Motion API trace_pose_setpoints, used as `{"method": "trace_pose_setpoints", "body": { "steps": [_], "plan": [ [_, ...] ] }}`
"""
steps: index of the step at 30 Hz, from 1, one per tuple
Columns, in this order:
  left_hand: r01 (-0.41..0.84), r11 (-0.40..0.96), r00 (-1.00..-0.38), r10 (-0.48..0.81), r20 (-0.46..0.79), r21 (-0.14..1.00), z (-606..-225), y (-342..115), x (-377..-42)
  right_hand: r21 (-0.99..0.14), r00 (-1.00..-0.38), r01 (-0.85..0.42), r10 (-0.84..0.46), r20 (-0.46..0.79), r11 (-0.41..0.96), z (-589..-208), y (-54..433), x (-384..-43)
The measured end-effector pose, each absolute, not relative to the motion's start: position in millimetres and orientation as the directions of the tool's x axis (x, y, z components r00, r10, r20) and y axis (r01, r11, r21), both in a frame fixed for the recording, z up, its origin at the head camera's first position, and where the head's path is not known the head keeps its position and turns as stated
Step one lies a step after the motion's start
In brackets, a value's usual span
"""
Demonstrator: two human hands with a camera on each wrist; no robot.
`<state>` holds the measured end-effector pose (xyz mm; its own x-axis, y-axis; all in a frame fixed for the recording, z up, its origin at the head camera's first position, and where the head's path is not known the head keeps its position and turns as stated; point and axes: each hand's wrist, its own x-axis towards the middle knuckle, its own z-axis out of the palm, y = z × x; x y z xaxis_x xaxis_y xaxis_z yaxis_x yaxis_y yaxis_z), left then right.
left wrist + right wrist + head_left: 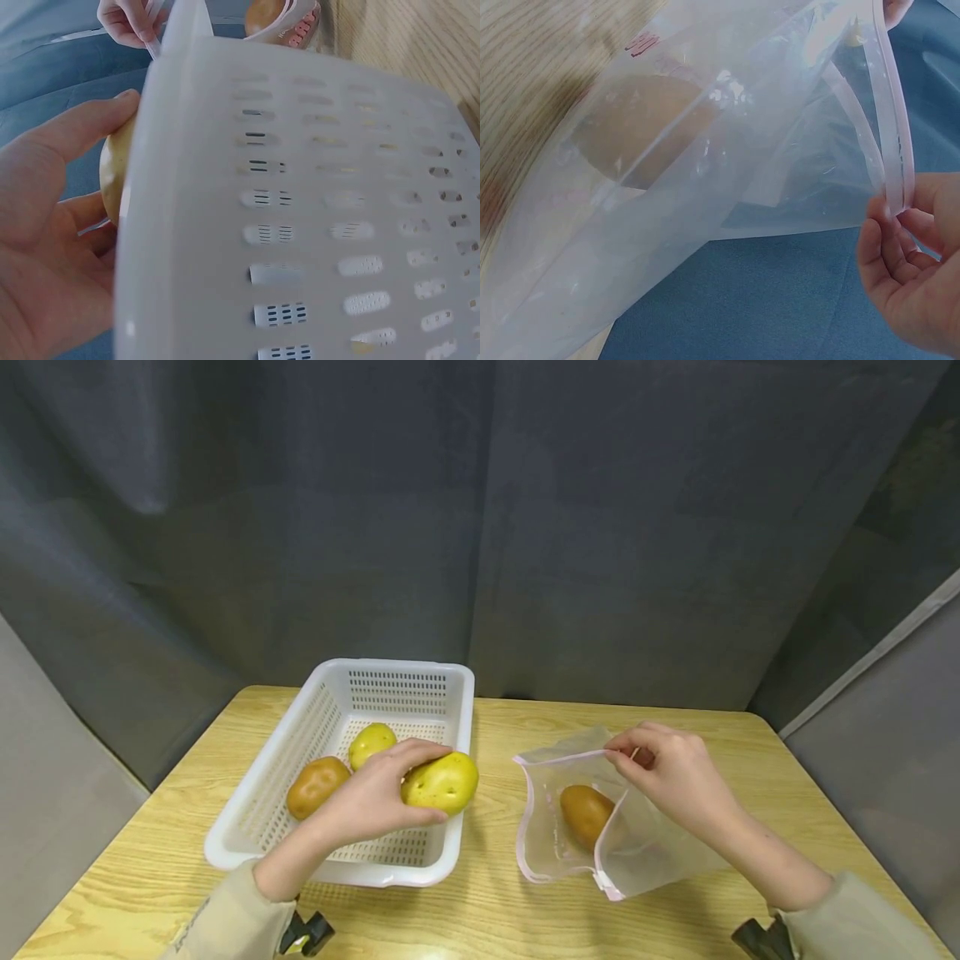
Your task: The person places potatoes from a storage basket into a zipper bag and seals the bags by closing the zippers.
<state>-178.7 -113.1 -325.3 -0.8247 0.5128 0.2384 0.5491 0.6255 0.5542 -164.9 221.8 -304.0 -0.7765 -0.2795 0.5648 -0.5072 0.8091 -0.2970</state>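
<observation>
My left hand (pixel 382 789) grips a yellow potato (pixel 442 783) over the right rim of a white slotted basket (pixel 467 718). Inside that basket lie another yellow potato (pixel 372 744) and a brown potato (pixel 317 787). My right hand (pixel 667 768) pinches the pink-edged mouth of a clear zip bag (pixel 540 827), which stands open on the table. A brown potato (pixel 585 814) rests within the bag. In the left wrist view the basket wall hides part of the held potato (pixel 114 169). The right wrist view shows thumb and fingers on the bag's zip strip (pixel 896 150).
Basket and bag stand side by side on a wooden table (pixel 495 910), with a strip of tabletop between them. A dark grey curtain (pixel 480 527) hangs behind the table's far edge. Light grey panels (pixel 892 693) flank it.
</observation>
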Motion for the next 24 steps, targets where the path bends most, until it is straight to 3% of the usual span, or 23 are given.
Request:
{"method": "trace_pose_setpoints", "body": {
  "steps": [24],
  "plan": [
    [0.575,0.618,-0.809,0.528,0.26,0.536,-320.6,-101.5,-173.1,-0.307,-0.771,-0.519,-0.281,0.572,0.798,-305.9,217.1,-166.2]
  ]
}}
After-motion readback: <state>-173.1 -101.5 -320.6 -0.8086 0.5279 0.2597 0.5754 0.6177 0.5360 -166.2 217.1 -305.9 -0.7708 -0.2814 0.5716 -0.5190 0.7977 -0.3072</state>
